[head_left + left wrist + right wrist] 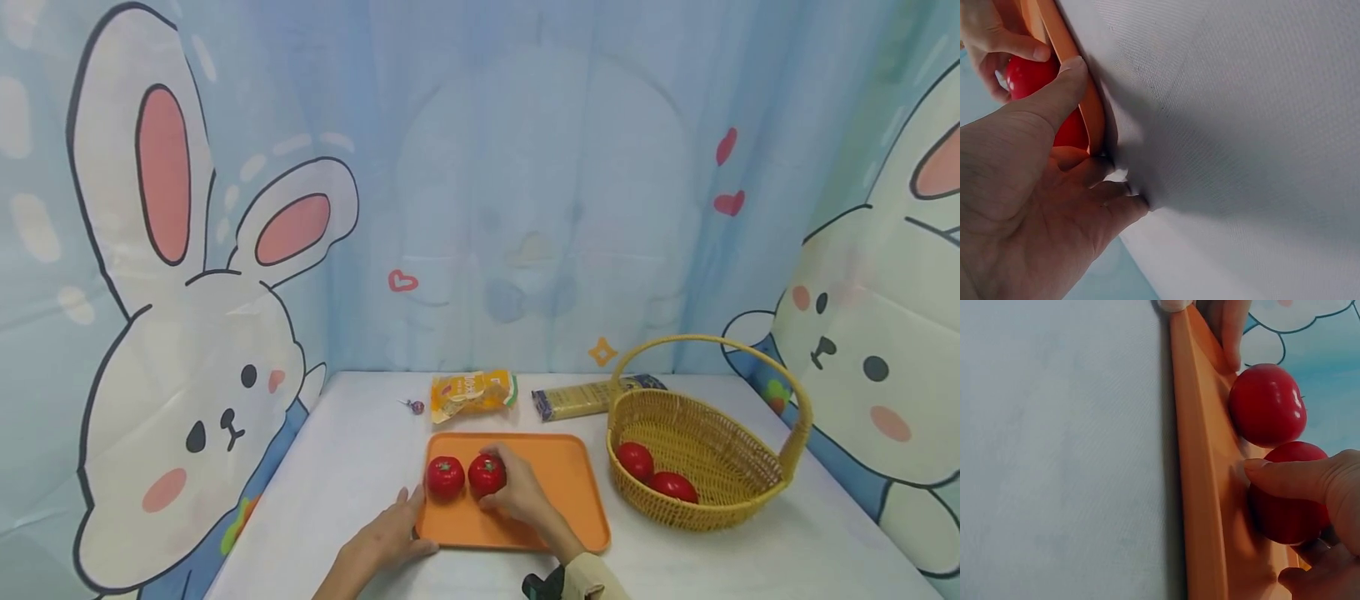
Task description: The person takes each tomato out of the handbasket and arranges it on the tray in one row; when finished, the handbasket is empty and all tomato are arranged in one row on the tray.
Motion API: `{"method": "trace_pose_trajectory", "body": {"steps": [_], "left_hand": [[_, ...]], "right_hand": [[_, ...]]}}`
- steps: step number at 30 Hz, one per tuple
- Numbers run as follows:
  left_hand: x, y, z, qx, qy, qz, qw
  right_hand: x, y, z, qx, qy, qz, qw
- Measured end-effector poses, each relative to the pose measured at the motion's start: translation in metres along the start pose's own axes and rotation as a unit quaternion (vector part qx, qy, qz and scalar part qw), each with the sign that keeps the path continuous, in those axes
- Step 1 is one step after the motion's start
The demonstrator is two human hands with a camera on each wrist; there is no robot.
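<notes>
Two red tomatoes lie side by side toward the left of an orange tray (558, 492). My right hand (521, 492) grips the right-hand tomato (487, 475), thumb on the near side and fingers around the far side. The left-hand tomato (446, 478) sits close beside it; in the right wrist view this tomato (1267, 405) is untouched by that hand. My left hand (390, 529) holds the tray's near left corner. In the left wrist view its thumb lies on the tray rim (1094, 109), with the other fingers around the corner against the white tabletop.
Right of the tray stands a yellow wicker basket (701, 521) with a tall handle and two red tomatoes (673, 487) inside. Behind the tray lie a lollipop (417, 407), an orange snack bag (474, 393) and a long yellow packet (573, 401). A rabbit-print curtain (540, 183) surrounds the table.
</notes>
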State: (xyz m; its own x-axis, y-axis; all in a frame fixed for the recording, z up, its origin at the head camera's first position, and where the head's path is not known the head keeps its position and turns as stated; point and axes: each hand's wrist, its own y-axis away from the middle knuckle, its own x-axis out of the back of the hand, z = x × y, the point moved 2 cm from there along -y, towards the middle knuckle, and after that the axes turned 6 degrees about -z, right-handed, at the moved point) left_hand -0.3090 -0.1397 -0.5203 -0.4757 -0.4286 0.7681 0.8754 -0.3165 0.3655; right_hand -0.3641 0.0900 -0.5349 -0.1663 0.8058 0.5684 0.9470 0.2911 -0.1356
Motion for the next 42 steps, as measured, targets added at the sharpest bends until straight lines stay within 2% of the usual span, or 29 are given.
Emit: {"method": "trace_pose_trajectory", "body": {"steps": [8,16,21,23,25,27,30,33,36,39,42], "left_hand": [[-0.003,-0.002,-0.002,0.000,0.006,-0.003,1.0000],[-0.006,-0.003,-0.002,-0.008,0.002,-0.006,0.9999],[-0.006,-0.003,0.001,-0.011,0.007,-0.007,0.9999],[-0.008,-0.002,0.003,-0.015,0.008,-0.007,0.9998],[-0.009,-0.002,0.003,-0.021,0.010,-0.007,0.9997],[-0.009,-0.001,0.004,-0.022,0.013,-0.005,0.9997],[-0.005,0.000,0.004,-0.018,0.011,0.001,0.9998],[-0.002,0.001,0.004,-0.014,0.003,0.009,0.9999],[-0.002,0.002,0.004,-0.010,0.001,0.009,0.9999],[-0.001,0.002,0.004,-0.002,-0.001,0.009,1.0000],[-0.002,0.001,0.003,0.008,-0.001,0.006,1.0000]], "right_hand": [[-0.001,0.002,0.001,-0.001,-0.010,0.003,1.000],[0.001,0.005,0.000,0.000,0.004,-0.012,1.000],[0.013,0.012,-0.005,-0.007,0.016,-0.027,0.999],[0.027,0.020,-0.011,0.004,0.038,-0.034,0.999],[0.049,0.029,-0.021,0.038,0.075,-0.060,0.995],[0.075,0.039,-0.035,0.081,0.122,-0.095,0.985],[0.120,0.051,-0.054,0.103,0.154,-0.162,0.969],[0.164,0.058,-0.063,0.081,0.144,-0.216,0.962],[0.204,0.063,-0.055,0.062,0.130,-0.237,0.961],[0.234,0.063,-0.032,0.036,0.124,-0.232,0.964],[0.249,0.061,-0.001,-0.020,0.139,-0.199,0.970]]}}
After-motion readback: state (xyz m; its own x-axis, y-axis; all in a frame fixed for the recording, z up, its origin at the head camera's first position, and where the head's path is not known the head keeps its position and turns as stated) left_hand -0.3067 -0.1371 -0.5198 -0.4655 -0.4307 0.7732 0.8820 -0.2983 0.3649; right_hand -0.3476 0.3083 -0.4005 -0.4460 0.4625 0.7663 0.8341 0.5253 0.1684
